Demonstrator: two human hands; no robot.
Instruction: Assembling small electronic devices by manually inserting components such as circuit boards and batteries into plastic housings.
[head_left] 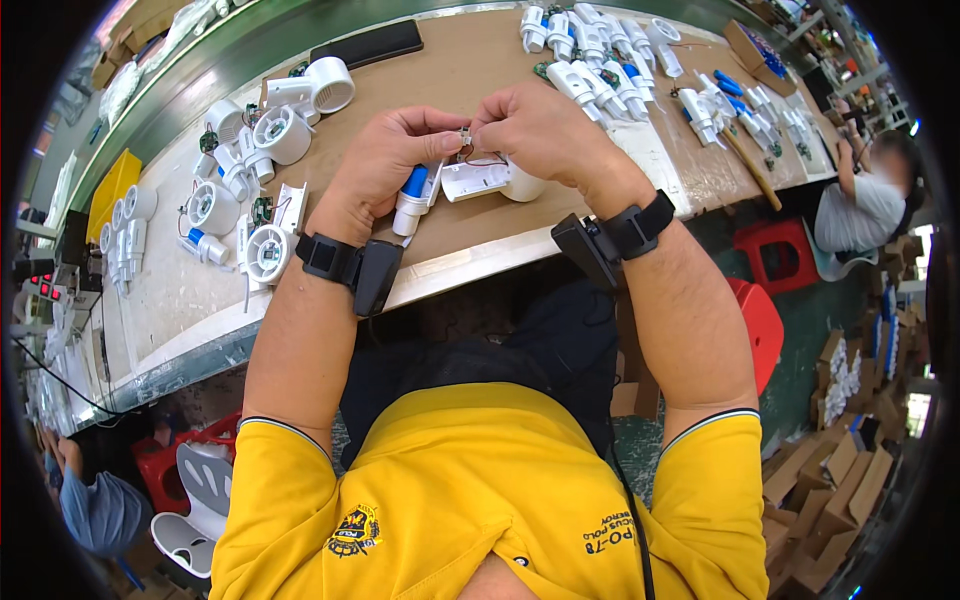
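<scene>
My left hand (400, 150) is closed, thumb and forefinger pinching a small circuit board (464, 146) with thin wires. Against its edge, the fingertips of my right hand (545, 130) are pressed together; what they grip is too small to make out. Below both hands lies an open white plastic half-shell (474, 181), joined to a rounded white part (523, 186) partly under my right hand. A white tube-shaped handle (408, 216) with a blue cylinder (416, 181) in it rests beneath my left palm, partly hidden by the fingers.
White fan-like housings (282, 136) with wires and boards cover the bench's left side. Several white handles (600, 85) are grouped at the far right, near a wooden stick (755, 170). A black case (367, 44) lies at the back. Red stools (775, 255) and another person (868, 200) are to the right.
</scene>
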